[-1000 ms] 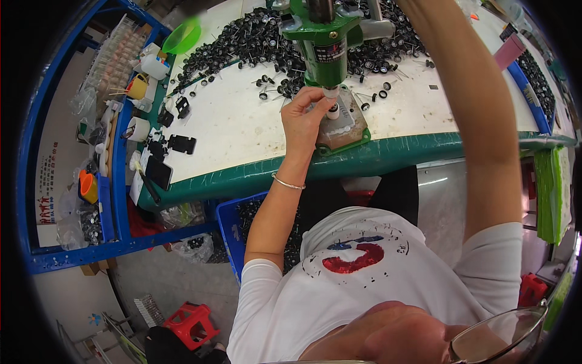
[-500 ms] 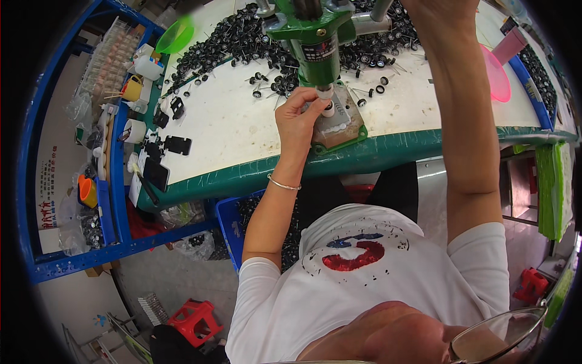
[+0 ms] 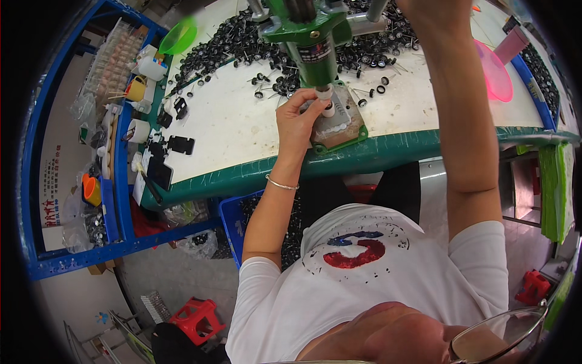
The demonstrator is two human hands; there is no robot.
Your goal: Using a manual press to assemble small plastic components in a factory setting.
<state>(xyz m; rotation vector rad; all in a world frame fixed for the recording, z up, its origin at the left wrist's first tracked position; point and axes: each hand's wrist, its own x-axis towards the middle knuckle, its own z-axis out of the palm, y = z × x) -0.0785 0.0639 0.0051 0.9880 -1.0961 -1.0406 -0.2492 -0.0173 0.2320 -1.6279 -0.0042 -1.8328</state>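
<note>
A green hand press stands on the table, its light-coloured ram coming down over a pale post on the base plate. Between ram and post, my left hand is closed in a pinch. A small dark part shows at its fingertips, too covered to name. My right hand is raised at the top edge, right of the press; its fingers are cut off from view. Behind the press spreads a big heap of small black wheels on metal pins, with a few loose ones to the right.
The white table has a green padded front edge. A green bowl is at far left, a pink bowl at right. Black parts and a phone lie at left. A blue bin of black pieces sits below the edge.
The whole view has shifted slightly. My left hand keeps its pinch beneath the ram, and my right arm stays raised, a little farther left in the picture.
</note>
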